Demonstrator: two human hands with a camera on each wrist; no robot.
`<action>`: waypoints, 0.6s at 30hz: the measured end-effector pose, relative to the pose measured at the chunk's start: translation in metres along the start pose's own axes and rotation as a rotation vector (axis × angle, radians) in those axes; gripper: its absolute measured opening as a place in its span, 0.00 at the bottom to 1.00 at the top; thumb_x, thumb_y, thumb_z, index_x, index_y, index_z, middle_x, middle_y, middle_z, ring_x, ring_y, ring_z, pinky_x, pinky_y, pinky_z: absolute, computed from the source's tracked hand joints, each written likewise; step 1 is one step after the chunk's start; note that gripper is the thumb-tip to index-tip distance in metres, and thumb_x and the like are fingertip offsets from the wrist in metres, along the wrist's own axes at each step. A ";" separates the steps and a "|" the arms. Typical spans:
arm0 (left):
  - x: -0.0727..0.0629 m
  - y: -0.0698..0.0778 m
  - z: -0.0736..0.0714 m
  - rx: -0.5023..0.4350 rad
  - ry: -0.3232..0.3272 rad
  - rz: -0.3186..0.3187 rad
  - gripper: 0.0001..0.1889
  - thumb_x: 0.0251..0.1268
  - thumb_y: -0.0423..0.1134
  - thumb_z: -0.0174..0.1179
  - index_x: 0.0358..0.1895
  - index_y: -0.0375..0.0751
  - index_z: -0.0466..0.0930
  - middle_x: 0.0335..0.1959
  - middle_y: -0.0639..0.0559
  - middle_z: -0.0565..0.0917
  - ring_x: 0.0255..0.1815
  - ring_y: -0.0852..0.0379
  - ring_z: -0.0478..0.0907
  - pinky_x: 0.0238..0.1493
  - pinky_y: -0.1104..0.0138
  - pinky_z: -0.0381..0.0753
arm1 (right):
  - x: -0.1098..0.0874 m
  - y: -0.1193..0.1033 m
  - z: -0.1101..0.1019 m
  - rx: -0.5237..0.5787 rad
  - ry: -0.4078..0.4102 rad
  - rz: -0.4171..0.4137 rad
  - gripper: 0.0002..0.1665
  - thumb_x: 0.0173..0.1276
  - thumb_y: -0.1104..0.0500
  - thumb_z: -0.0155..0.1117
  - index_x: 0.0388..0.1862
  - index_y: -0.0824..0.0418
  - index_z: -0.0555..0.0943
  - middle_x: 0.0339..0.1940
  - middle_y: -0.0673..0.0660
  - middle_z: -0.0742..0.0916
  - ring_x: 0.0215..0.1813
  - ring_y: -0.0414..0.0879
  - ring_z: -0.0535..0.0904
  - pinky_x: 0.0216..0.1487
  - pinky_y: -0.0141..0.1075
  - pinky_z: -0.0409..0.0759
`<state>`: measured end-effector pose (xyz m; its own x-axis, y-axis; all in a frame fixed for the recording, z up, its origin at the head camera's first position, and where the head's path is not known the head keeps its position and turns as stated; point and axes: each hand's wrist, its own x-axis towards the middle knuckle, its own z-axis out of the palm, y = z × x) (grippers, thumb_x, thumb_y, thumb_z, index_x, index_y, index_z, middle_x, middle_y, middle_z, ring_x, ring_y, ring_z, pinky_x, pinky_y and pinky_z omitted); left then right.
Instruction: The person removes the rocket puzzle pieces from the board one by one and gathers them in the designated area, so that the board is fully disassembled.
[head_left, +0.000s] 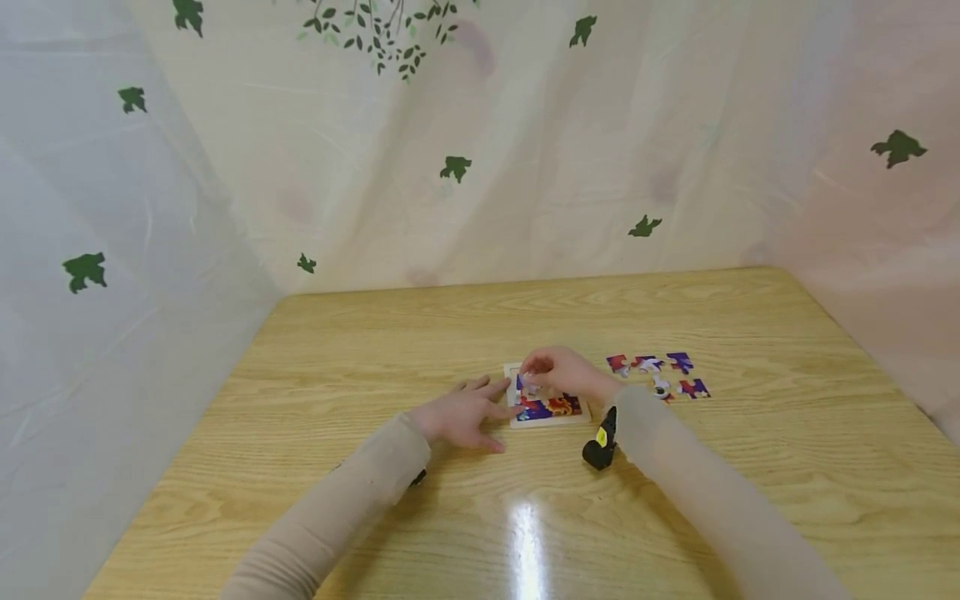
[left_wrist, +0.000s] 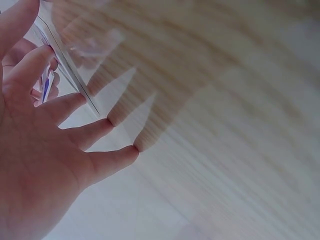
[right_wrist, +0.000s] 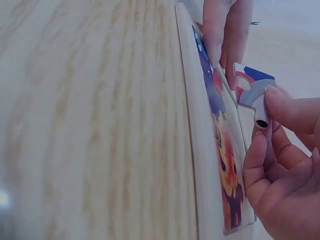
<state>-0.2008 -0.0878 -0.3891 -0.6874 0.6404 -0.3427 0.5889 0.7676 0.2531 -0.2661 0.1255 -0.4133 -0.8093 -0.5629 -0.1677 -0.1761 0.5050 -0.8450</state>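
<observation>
Between thumb and fingers, my right hand (right_wrist: 290,155) pinches a jigsaw piece (right_wrist: 255,90) in blue, grey, white and red. It holds the piece over the puzzle frame (head_left: 551,422), a pale-rimmed tray on the table. Along the tray's near side lies a strip of fitted pieces (head_left: 551,408) with purple, red and orange patterns. My left hand (head_left: 465,414) is spread at the tray's left edge, its index finger and others straight. In the left wrist view, the left fingertips (left_wrist: 136,148) touch the table and the tray's rim. The right hand covers part of the tray's far side in the head view.
Several loose jigsaw pieces (head_left: 693,388) lie on the wooden table (head_left: 390,342) to the right of the tray, beyond the right wrist. A black wrist camera (head_left: 600,446) hangs under the right forearm. A pale curtain (head_left: 525,208) with green leaf shapes stands behind the table.
</observation>
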 end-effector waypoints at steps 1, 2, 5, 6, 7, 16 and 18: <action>0.000 0.000 0.000 0.001 0.000 0.001 0.32 0.63 0.55 0.58 0.71 0.58 0.62 0.77 0.44 0.45 0.75 0.33 0.43 0.70 0.39 0.47 | 0.000 0.000 -0.001 -0.001 0.000 0.002 0.12 0.70 0.60 0.58 0.49 0.63 0.78 0.42 0.57 0.82 0.38 0.45 0.75 0.38 0.33 0.76; 0.000 0.000 0.000 0.002 0.001 0.001 0.32 0.63 0.56 0.58 0.70 0.58 0.63 0.77 0.43 0.46 0.75 0.33 0.43 0.70 0.39 0.48 | -0.001 0.000 -0.001 -0.010 0.001 0.000 0.12 0.70 0.59 0.58 0.49 0.63 0.78 0.42 0.57 0.82 0.39 0.45 0.75 0.39 0.33 0.76; 0.001 0.000 0.000 0.009 0.004 0.001 0.32 0.63 0.56 0.58 0.70 0.58 0.63 0.77 0.43 0.46 0.75 0.33 0.44 0.71 0.40 0.47 | -0.001 0.000 -0.004 -0.053 0.004 -0.020 0.13 0.70 0.59 0.58 0.50 0.62 0.79 0.44 0.57 0.83 0.43 0.47 0.76 0.43 0.36 0.77; 0.001 0.000 -0.001 0.013 0.004 0.002 0.32 0.63 0.55 0.58 0.70 0.58 0.63 0.77 0.43 0.46 0.75 0.33 0.44 0.71 0.40 0.47 | -0.001 0.000 -0.005 -0.065 0.004 -0.026 0.13 0.70 0.59 0.58 0.51 0.62 0.79 0.44 0.57 0.83 0.44 0.47 0.76 0.45 0.37 0.77; 0.002 0.000 -0.001 0.015 0.003 0.001 0.32 0.63 0.55 0.58 0.70 0.58 0.63 0.77 0.43 0.46 0.75 0.33 0.44 0.71 0.40 0.47 | -0.002 0.000 -0.006 -0.080 0.005 -0.032 0.13 0.70 0.59 0.58 0.51 0.61 0.79 0.46 0.57 0.83 0.46 0.48 0.77 0.46 0.38 0.77; 0.004 -0.001 0.000 0.016 0.001 -0.007 0.32 0.63 0.56 0.58 0.71 0.60 0.61 0.77 0.44 0.46 0.75 0.34 0.43 0.71 0.40 0.47 | -0.015 -0.001 -0.027 -0.201 -0.026 -0.105 0.13 0.70 0.63 0.56 0.51 0.61 0.80 0.48 0.59 0.84 0.44 0.47 0.76 0.45 0.39 0.77; 0.005 -0.001 0.000 0.015 0.002 -0.009 0.32 0.63 0.56 0.58 0.71 0.60 0.61 0.77 0.44 0.46 0.75 0.34 0.43 0.71 0.41 0.47 | -0.018 0.000 -0.031 -0.223 -0.040 -0.132 0.13 0.70 0.65 0.55 0.51 0.63 0.80 0.46 0.59 0.83 0.42 0.47 0.74 0.42 0.38 0.75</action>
<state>-0.2043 -0.0855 -0.3912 -0.6935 0.6337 -0.3429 0.5892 0.7727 0.2363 -0.2690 0.1559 -0.3951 -0.7494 -0.6564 -0.0868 -0.4013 0.5546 -0.7290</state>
